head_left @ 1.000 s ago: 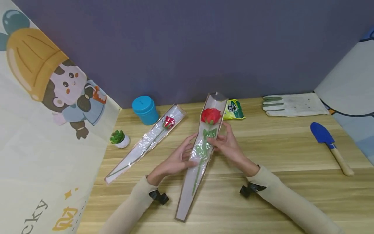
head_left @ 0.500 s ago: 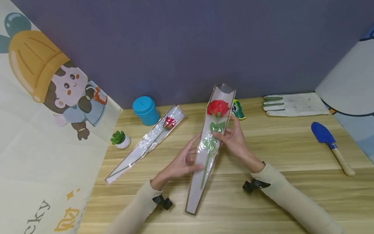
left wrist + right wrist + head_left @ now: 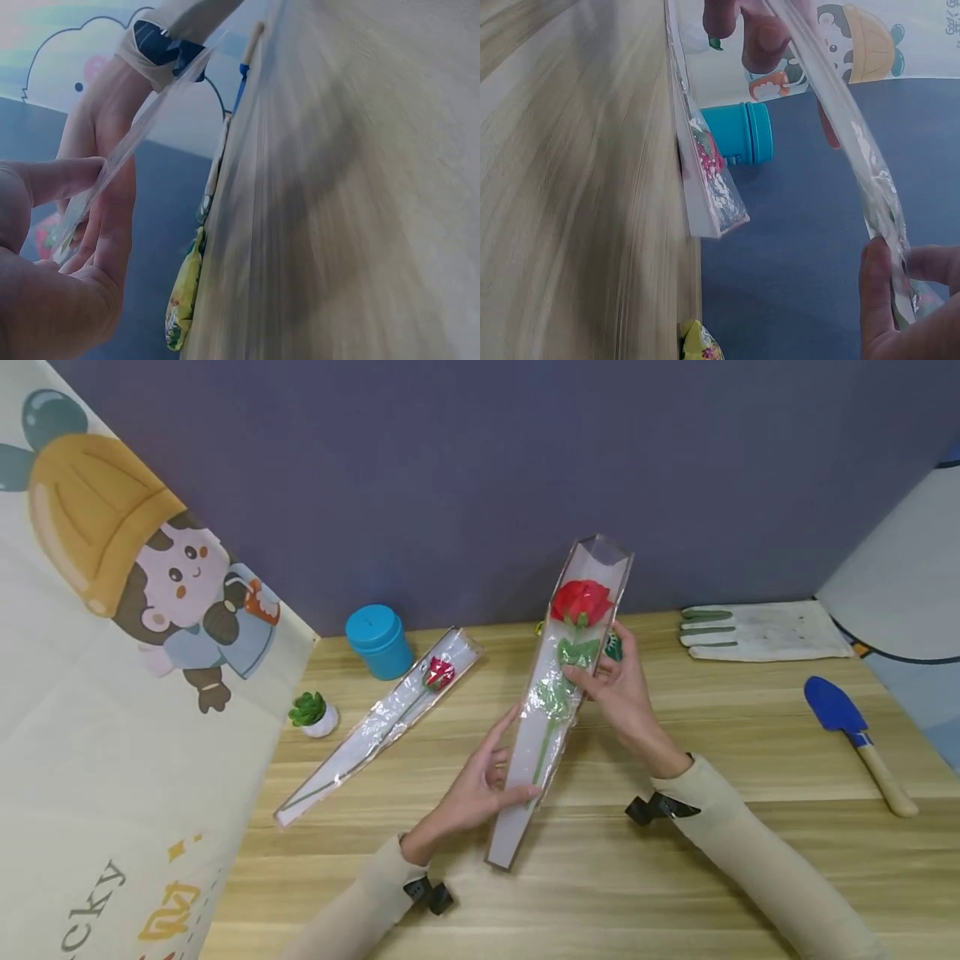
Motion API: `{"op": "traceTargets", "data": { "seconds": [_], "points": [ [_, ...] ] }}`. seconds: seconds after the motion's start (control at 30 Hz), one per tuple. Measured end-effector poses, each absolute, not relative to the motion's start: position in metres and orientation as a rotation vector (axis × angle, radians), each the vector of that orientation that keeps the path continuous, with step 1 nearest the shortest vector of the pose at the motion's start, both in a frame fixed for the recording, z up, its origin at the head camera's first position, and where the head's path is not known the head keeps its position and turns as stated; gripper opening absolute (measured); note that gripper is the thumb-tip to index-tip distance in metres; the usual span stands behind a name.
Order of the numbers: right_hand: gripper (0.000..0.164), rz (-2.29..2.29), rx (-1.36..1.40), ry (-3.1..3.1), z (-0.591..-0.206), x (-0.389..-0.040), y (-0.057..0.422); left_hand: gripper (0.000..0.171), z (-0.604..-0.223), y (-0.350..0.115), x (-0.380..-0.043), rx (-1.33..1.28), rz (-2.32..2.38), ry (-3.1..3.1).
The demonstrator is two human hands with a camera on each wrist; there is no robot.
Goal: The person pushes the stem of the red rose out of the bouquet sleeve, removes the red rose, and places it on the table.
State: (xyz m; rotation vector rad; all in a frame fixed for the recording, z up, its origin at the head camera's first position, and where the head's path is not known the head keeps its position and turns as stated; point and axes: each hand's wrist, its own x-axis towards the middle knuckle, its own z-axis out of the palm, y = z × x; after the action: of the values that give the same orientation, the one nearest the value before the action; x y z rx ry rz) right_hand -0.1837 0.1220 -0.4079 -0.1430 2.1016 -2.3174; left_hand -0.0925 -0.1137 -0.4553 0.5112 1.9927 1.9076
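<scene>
Both hands hold a red rose [image 3: 581, 602] in a long, tapered clear-fronted sleeve, raised off the table and tilted with the bloom end up and away. My left hand [image 3: 474, 789] grips the lower left edge, thumb across the front. My right hand [image 3: 630, 697] pinches the right edge below the bloom, thumb on the clear film by the green leaves. Its fingers behind the sleeve are partly hidden. In the right wrist view the sleeve [image 3: 855, 142] appears edge-on between the two hands. A second, smaller wrapped rose [image 3: 438, 674] lies on the table to the left.
A blue lidded canister [image 3: 379, 643] and a small potted succulent [image 3: 309, 713] stand at the left. A yellow-green packet [image 3: 184, 292] is mostly hidden behind the sleeve in the head view. Farther right lie a white work glove [image 3: 772, 631] and a blue trowel [image 3: 836, 706]. A dark wall [image 3: 480, 485] closes the back.
The held rose has risen and moved to the right and away, both hands travelling with it. It now covers most of the packet. The other things stay in place.
</scene>
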Motion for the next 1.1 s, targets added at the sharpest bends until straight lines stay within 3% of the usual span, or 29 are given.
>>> {"op": "traceTargets", "data": {
  "seconds": [1.1],
  "points": [
    [0.099,-1.991,-0.273,2.259,-0.426,-0.168,0.123,0.094,-0.458,-0.097,-0.098,0.458,1.986,2.057]
  ]
}}
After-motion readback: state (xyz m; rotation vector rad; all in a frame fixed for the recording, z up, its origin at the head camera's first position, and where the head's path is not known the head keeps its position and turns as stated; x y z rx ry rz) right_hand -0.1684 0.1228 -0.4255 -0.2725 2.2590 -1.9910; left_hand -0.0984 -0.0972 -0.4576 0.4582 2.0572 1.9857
